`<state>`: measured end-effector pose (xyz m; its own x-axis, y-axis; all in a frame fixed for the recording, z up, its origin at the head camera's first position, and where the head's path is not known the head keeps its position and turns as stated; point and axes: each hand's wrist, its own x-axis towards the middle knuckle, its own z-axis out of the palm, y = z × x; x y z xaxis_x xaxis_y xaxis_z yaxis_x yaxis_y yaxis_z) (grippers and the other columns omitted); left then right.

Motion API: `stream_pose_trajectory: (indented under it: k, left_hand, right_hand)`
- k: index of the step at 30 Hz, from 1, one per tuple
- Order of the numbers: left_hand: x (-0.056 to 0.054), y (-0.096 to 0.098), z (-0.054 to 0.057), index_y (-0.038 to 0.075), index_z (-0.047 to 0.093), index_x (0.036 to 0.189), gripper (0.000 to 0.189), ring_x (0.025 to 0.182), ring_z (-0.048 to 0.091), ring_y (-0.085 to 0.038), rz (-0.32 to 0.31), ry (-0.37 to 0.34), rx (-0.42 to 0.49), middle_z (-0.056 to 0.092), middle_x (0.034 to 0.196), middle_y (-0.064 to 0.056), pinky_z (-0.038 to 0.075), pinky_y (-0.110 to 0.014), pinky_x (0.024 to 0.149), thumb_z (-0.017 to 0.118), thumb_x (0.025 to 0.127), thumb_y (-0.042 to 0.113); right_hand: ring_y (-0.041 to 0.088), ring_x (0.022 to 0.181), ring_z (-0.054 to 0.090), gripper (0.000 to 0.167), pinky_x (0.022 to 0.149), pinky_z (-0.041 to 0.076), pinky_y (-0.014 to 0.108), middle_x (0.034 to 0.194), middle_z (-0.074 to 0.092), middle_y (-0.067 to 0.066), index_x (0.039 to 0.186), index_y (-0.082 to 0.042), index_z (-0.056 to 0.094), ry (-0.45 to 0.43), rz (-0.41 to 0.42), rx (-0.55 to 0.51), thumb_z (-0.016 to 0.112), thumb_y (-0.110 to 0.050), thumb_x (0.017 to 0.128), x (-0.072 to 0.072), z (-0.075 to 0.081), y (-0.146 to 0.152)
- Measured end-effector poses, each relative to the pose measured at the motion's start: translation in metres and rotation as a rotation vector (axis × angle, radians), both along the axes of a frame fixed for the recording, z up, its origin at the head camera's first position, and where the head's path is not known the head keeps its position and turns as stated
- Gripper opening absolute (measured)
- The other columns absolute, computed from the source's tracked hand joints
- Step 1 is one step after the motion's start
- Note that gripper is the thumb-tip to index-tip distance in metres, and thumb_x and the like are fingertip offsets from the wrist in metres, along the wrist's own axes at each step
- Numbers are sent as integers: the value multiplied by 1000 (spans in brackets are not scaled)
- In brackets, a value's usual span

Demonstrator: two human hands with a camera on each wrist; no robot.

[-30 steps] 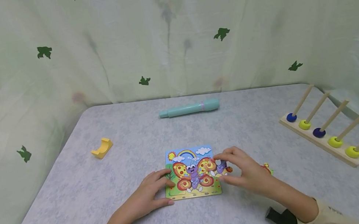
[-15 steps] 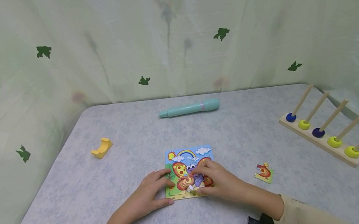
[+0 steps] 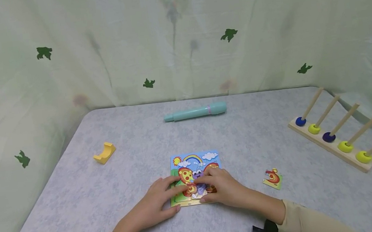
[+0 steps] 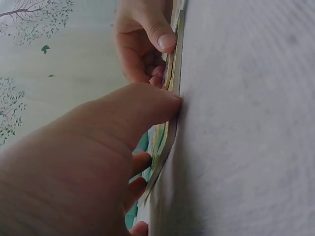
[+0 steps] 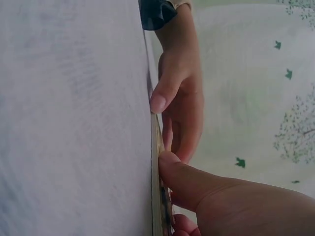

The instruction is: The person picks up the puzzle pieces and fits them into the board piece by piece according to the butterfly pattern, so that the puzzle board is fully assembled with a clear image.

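Note:
A butterfly jigsaw board [image 3: 208, 156] lies flat near the table's front middle. My left hand [image 3: 159, 201] rests at its left side, fingers stretched over the picture and thumb at the front edge. With thumb and fingers, my right hand [image 3: 226, 188] pinches a puzzle piece [image 3: 201, 189] showing the purple body, low over the board's middle. The right fingers cover part of the right wings. In the left wrist view, the left thumb [image 4: 165, 104] touches the board's edge [image 4: 173, 123]. In the right wrist view, the right thumb [image 5: 170, 160] sits at the board's rim.
A loose puzzle piece [image 3: 273, 178] with a red swirl lies right of the board. Further right stands a wooden peg rack [image 3: 330, 145] with blue and yellow beads. A teal marker-shaped object [image 3: 196, 112] lies at the back, a yellow curved block [image 3: 105, 153] at the left.
My right hand has carried the puzzle piece leftward from beside the board onto its middle, uncovering the loose piece. My left fingers have shifted slightly right over the picture.

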<state>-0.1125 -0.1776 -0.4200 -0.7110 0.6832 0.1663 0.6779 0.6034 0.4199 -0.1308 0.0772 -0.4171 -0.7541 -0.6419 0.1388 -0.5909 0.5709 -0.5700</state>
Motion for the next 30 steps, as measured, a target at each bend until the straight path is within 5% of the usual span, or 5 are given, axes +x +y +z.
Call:
stream_pose_trajectory:
  k: [18,24,30]
  left_hand:
    - [1,-1,2,29,51,129,44,127,27,-22,-3,-78,-15,34,138,-3,17,-52,101,60,86,31]
    - [0,-1,0,31,51,128,44,127,27,-20,1,-65,-14,34,138,-3,16,-51,101,60,85,32]
    - [1,-2,0,32,50,128,44,127,27,-19,6,-71,-12,34,138,-1,15,-50,102,59,86,33]
  right_hand:
    - [7,82,39,45,73,30,29,105,45,-11,127,-29,53,-67,120,36,64,-28,83,-7,2,6]
    - [11,98,43,45,81,39,29,114,45,-9,128,-22,51,-144,134,17,62,-30,85,-2,19,18]
    - [17,119,35,54,93,36,42,130,38,-5,132,-19,45,-123,30,-16,64,-31,83,8,41,47]
